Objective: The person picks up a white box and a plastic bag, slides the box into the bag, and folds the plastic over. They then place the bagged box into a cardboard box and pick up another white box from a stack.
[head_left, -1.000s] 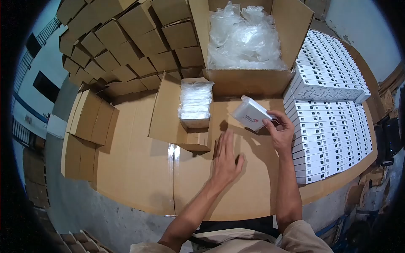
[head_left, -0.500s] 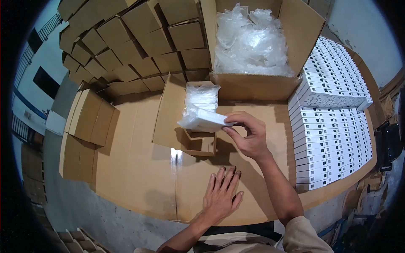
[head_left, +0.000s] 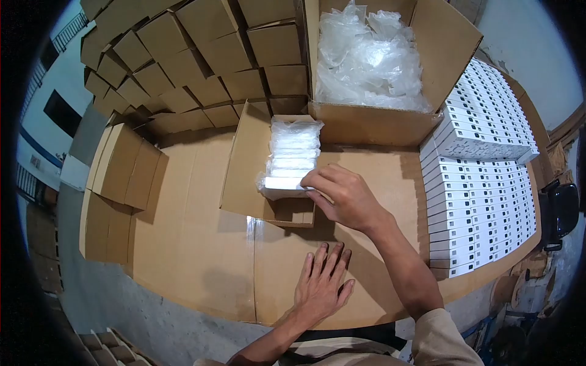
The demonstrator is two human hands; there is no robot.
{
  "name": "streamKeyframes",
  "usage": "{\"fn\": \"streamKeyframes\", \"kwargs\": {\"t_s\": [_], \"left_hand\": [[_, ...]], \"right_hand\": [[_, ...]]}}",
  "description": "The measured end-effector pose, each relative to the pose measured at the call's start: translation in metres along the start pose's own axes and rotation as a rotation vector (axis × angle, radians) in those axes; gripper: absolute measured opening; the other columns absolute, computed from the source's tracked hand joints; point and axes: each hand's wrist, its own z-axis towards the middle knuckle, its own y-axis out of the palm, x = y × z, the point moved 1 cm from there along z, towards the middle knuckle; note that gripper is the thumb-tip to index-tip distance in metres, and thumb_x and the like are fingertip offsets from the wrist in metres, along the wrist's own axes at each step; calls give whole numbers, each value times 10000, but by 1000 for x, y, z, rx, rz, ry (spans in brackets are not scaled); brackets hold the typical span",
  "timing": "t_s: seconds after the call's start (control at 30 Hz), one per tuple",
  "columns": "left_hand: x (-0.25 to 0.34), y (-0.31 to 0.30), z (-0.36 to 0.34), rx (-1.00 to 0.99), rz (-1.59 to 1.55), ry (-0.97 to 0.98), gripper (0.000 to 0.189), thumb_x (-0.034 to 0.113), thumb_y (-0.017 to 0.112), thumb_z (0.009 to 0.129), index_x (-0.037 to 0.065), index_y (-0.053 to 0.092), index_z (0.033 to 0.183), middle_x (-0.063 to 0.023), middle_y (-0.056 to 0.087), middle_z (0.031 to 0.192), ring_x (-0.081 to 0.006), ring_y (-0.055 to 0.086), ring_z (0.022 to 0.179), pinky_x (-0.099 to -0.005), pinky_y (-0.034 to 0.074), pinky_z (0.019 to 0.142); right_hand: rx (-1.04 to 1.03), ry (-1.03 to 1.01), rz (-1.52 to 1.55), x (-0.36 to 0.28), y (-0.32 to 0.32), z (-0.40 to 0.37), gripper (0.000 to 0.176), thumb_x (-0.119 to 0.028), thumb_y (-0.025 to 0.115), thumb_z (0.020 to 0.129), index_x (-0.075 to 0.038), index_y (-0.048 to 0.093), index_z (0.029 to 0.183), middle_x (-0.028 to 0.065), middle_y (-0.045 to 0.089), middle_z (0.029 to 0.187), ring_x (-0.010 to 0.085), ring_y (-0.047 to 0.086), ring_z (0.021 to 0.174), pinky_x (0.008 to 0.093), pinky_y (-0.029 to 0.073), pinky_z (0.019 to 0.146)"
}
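An open small cardboard box (head_left: 247, 174) stands in the middle of the cardboard-covered table (head_left: 201, 244), its flap spread to the left. Inside is a row of white boxes in clear plastic bags (head_left: 294, 143). My right hand (head_left: 345, 198) pinches the right end of the nearest bagged white box (head_left: 284, 184), which sits at the front of that row. Some room shows between it and the carton's near wall. Flat on the table, fingers spread, my left hand (head_left: 322, 283) rests in front of the carton and holds nothing.
Behind stands a large carton (head_left: 375, 125) full of clear plastic bags (head_left: 369, 61). White boxes (head_left: 482, 213) are stacked in rows at the right. Folded brown cartons (head_left: 201, 61) pile up at the back left, with closed brown boxes (head_left: 119, 189) at the left edge.
My right hand has moved left and slightly down, lowering the bagged white box from a tilt above the carton into the front of the row. The left hand stays put.
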Motion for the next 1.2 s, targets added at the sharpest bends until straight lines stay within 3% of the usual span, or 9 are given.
{"fn": "streamKeyframes", "kwargs": {"t_s": [0.47,0.77,0.97,1.2], "left_hand": [[-3,7,-2,-4,-34,4,706,394,628,950,37,424,1523,-197,387,1564,-446,316,1456,-619,250,1185],[-2,7,-2,6,-36,2,697,393,629,949,27,436,1510,-204,401,1549,-449,314,1453,-625,251,1179],[-1,7,-1,13,-18,-6,711,400,632,941,34,434,1516,-191,396,1563,-433,315,1458,-618,251,1184],[1,10,2,30,-36,-12,728,374,656,925,39,421,1526,-190,384,1573,-432,302,1473,-611,232,1194]], "right_hand": [[-53,123,-337,-8,24,5,173,-96,800,776,-76,720,928,68,639,967,262,604,977,394,508,873],[-23,159,-320,-11,26,4,171,-98,806,772,-68,733,924,76,639,1000,263,606,986,389,516,887],[-26,213,-174,-16,17,1,157,-78,751,842,-52,734,996,89,655,1056,299,603,995,404,520,895],[-88,200,-83,-15,9,-16,253,-104,702,888,-41,685,1132,121,637,1232,334,598,1087,434,523,961]]}}
